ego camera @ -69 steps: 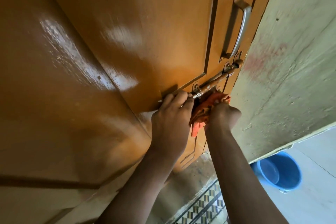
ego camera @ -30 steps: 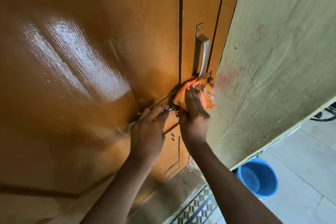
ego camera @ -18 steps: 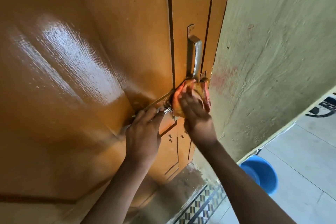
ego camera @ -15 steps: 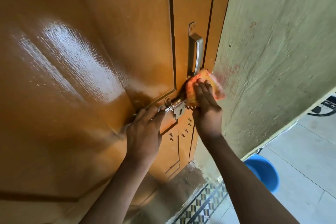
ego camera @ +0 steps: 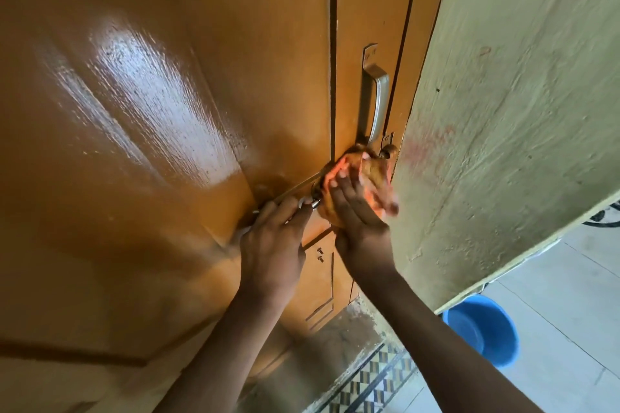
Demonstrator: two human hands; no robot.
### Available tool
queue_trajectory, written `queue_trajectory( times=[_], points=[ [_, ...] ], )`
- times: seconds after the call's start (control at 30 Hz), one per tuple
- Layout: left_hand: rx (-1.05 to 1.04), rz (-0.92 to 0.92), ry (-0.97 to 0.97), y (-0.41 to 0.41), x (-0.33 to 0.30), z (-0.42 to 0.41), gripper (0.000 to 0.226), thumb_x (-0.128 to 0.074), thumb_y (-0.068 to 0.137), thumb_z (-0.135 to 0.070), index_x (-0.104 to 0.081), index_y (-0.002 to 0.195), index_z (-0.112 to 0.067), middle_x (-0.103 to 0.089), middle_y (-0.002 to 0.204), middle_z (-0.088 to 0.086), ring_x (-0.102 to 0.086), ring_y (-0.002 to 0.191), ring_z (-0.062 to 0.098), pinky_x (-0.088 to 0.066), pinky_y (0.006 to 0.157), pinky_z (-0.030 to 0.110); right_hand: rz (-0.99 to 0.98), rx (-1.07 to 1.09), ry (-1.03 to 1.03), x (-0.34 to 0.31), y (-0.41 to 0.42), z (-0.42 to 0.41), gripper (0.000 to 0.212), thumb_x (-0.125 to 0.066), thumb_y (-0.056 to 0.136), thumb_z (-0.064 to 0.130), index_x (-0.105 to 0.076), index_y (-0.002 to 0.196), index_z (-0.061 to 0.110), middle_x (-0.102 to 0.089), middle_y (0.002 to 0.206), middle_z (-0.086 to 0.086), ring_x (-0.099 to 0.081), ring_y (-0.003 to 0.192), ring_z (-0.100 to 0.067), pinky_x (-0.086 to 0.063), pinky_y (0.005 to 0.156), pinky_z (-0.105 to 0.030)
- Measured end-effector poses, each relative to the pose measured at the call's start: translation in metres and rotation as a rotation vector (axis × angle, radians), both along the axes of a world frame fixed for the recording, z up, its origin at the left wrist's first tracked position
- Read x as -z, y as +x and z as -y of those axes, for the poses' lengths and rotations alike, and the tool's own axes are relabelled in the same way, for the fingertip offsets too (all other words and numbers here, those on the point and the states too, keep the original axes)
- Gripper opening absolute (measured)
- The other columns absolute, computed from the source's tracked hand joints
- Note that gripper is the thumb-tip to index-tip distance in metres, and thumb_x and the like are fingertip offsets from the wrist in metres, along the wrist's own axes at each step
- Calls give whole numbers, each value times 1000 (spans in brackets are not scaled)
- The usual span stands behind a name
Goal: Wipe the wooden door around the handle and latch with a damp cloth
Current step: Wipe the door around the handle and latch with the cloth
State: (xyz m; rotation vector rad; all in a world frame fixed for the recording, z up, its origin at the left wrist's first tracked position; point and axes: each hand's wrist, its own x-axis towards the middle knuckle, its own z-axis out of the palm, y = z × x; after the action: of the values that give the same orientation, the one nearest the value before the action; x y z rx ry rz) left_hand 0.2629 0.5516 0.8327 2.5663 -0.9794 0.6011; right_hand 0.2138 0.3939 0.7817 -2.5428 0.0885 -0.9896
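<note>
A glossy orange-brown wooden door (ego camera: 174, 117) fills the left and middle of the view. A silver pull handle (ego camera: 376, 100) stands upright near its right edge. Just below it my right hand (ego camera: 357, 211) presses an orange cloth (ego camera: 372, 174) flat on the door over the sliding latch, which the cloth mostly hides. My left hand (ego camera: 275, 241) grips the metal end of the latch bolt (ego camera: 310, 203) to the left of the cloth. The bolt's far tip (ego camera: 389, 149) pokes out at the door's right edge.
A rough pale green wall (ego camera: 510, 117) runs along the right of the door. A blue plastic bucket (ego camera: 479, 329) stands on the light tiled floor at lower right. A patterned tile strip (ego camera: 372, 382) lies at the door's foot.
My right hand and the cloth have slid left and slightly down along the latch, from the door's right edge toward my left hand. My left hand stays on the bolt end.
</note>
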Motion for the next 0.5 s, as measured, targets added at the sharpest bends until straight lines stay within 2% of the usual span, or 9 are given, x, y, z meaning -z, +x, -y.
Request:
queue_trajectory(
  times=[0.03,0.1,0.17,0.2,0.27,0.37,0.43,0.47,0.5],
  points=[
    [2,0,-6,-1,0,0,62,-91,66,6,-79,124,-12,-74,116,4,-67,97,30,-59,58,40,-4,-7,-32,1,-2,12,65,-51,79,-11,-56,142,2,-57,145,-19,-55,135,-37,-60,91,-52],
    [6,-4,-3,0,-1,0,61,-91,65,6,-79,123,-11,-74,115,4,-66,94,29,-58,56,38,7,130,34,-2,1,38,61,-52,81,-11,-56,141,2,-61,139,-23,-67,120,-40,-64,81,-50],
    [4,-5,-1,0,-1,0,61,-92,65,5,-80,122,-10,-74,114,4,-66,93,28,-58,54,38,49,290,175,-6,7,49,59,-52,83,-13,-56,140,-1,-58,142,-23,-59,129,-42,-59,92,-52],
    [0,-4,-3,-1,0,1,61,-92,65,6,-80,122,-10,-74,115,4,-66,93,28,-58,54,39,65,298,186,-8,9,40,60,-51,83,-15,-55,141,-2,-53,147,-22,-52,136,-42,-56,98,-50],
    [-9,6,-14,-2,0,1,60,-92,63,7,-81,119,-11,-75,113,6,-68,93,31,-58,57,40,43,152,100,-6,5,12,64,-44,82,-13,-52,144,0,-44,154,-17,-40,145,-40,-54,101,-48],
    [-18,27,-31,-4,-1,2,59,-92,61,7,-82,117,-11,-76,111,7,-70,93,34,-57,60,40,2,-53,-47,1,-10,4,62,-42,82,-3,-55,142,3,-55,148,-17,-54,136,-39,-56,93,-43],
    [-31,33,-18,-5,-2,2,61,-93,59,8,-82,116,-12,-75,111,6,-69,92,33,-56,58,39,28,55,14,-1,-5,26,60,-47,82,-7,-57,140,4,-64,137,-19,-67,119,-39,-63,81,-47],
    [-34,39,-13,-5,-2,3,62,-94,59,8,-82,116,-12,-75,112,6,-69,92,31,-55,58,38,35,146,83,-3,0,36,60,-51,82,-10,-57,140,3,-64,136,-20,-68,117,-40,-64,80,-50],
    [-36,46,-13,-5,-3,3,61,-94,59,8,-83,115,-12,-76,113,5,-69,92,30,-55,58,37,41,216,144,-5,4,40,62,-53,82,-13,-56,142,1,-61,140,-21,-63,124,-41,-62,85,-52]
  ],
)
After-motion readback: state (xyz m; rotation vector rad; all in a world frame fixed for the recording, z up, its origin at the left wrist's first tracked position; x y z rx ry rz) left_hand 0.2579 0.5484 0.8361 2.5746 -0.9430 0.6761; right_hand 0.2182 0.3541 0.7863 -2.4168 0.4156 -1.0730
